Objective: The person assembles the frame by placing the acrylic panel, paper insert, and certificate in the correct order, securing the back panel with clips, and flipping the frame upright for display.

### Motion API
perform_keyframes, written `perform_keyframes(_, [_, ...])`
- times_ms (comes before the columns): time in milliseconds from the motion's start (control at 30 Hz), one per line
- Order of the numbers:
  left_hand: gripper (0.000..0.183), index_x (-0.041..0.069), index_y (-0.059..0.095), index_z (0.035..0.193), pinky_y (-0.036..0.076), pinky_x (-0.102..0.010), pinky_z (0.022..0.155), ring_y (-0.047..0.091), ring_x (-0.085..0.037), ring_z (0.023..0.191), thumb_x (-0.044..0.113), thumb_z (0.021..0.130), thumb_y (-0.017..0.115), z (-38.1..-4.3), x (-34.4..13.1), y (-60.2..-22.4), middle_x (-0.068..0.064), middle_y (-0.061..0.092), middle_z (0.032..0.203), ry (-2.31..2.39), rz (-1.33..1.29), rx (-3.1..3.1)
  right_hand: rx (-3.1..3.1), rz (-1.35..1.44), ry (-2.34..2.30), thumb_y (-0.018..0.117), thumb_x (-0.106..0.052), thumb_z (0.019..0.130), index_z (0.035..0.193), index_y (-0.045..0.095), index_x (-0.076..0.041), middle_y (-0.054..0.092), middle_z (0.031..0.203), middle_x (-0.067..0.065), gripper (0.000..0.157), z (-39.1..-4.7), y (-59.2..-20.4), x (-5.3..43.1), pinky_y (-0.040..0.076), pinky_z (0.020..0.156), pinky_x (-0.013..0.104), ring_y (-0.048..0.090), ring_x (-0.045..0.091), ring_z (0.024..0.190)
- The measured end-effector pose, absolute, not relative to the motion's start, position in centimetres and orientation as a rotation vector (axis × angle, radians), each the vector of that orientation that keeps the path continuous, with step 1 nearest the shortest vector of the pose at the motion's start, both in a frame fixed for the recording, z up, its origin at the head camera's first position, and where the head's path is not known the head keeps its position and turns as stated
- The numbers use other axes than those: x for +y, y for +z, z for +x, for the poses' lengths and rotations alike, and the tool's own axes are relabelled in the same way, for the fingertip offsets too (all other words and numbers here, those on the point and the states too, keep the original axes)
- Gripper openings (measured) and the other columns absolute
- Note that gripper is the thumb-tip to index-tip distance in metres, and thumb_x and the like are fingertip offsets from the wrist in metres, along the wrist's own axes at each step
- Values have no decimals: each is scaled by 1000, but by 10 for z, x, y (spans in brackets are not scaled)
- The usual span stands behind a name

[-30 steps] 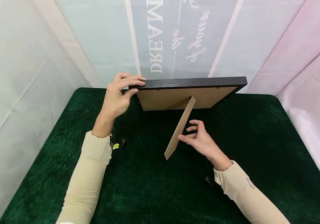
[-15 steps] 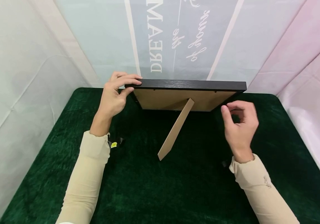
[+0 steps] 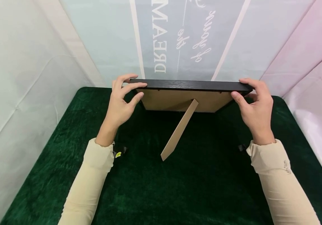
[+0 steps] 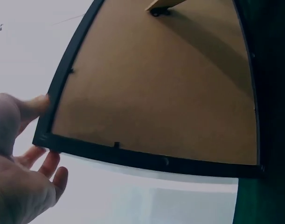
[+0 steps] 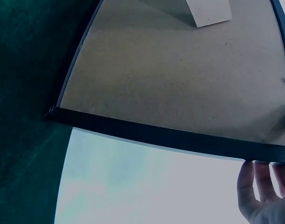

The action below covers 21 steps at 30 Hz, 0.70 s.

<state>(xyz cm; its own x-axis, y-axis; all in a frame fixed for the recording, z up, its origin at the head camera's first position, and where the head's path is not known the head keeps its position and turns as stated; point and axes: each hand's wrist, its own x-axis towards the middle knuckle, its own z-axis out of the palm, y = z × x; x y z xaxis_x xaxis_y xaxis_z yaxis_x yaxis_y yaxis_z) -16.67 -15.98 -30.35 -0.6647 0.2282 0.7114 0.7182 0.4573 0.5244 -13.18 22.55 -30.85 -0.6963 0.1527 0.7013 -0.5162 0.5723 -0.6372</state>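
A black-edged picture frame (image 3: 192, 84) stands on the green cloth with its brown backing board (image 3: 166, 99) towards me. Its tan easel leg (image 3: 180, 129) is swung out from the back, its lower end near the cloth. My left hand (image 3: 121, 103) holds the upper left corner, the fingers and thumb spread around it. At the upper right corner my right hand (image 3: 256, 104) grips the frame, thumb on the near side and index finger over the top edge. In the right wrist view, fingertips (image 5: 247, 175) touch the frame's side edge. The frame's front is hidden.
Dark green velvety cloth (image 3: 155, 193) covers the table. A pale blue backdrop with white lettering (image 3: 159, 40) rises behind the frame. White drapes hang at the left (image 3: 17, 78) and the right side (image 3: 318, 81). Small dark devices sit at both wrists.
My right hand has left the easel leg, moved up and right, and taken hold of the frame's right corner. My left hand stays at the left corner, its fingers spread wider.
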Motion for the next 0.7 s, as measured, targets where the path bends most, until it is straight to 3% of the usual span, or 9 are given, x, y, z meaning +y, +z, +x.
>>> perform_keyframes(200, [15, 7, 79, 102, 37, -37, 95, 48, -30, 109, 8, 93, 67, -175, -155, -306, -15, 63, 123, -1237, -719, -2053, -2046, 237, 1155, 80, -9, 83, 125, 69, -11, 59, 116, -21, 43, -140, -320, 234, 47, 81, 10, 55, 5, 107])
perform_keyframes(400, [14, 7, 80, 99, 41, -36, 98, 53, -26, 112, 5, 91, 68, -181, -151, -303, -13, 66, 121, -1286, -702, -2047, -2002, 164, 1145, 83, -14, 81, 123, 70, -14, 66, 115, -7, 44, -131, -320, 232, 48, 80, 9, 58, 3, 104])
perform_keyframes(567, [16, 5, 78, 105, 46, -36, 102, 54, -24, 119, 7, 94, 66, -183, -150, -304, -13, 62, 129, -1337, -674, -2042, -1959, 142, 1156, 84, -13, 80, 117, 72, -9, 68, 111, -3, 39, -115, -307, 218, 49, 79, 8, 59, 0, 98])
perform_keyframes(700, [26, 4, 70, 120, 51, -38, 100, 56, -24, 118, 8, 94, 68, -172, -143, -313, -14, 54, 131, -1446, -516, -2000, -1938, 140, 1167, 84, -13, 79, 115, 73, -6, 68, 108, -2, 37, -109, -300, 211, 49, 79, 9, 59, 0, 96])
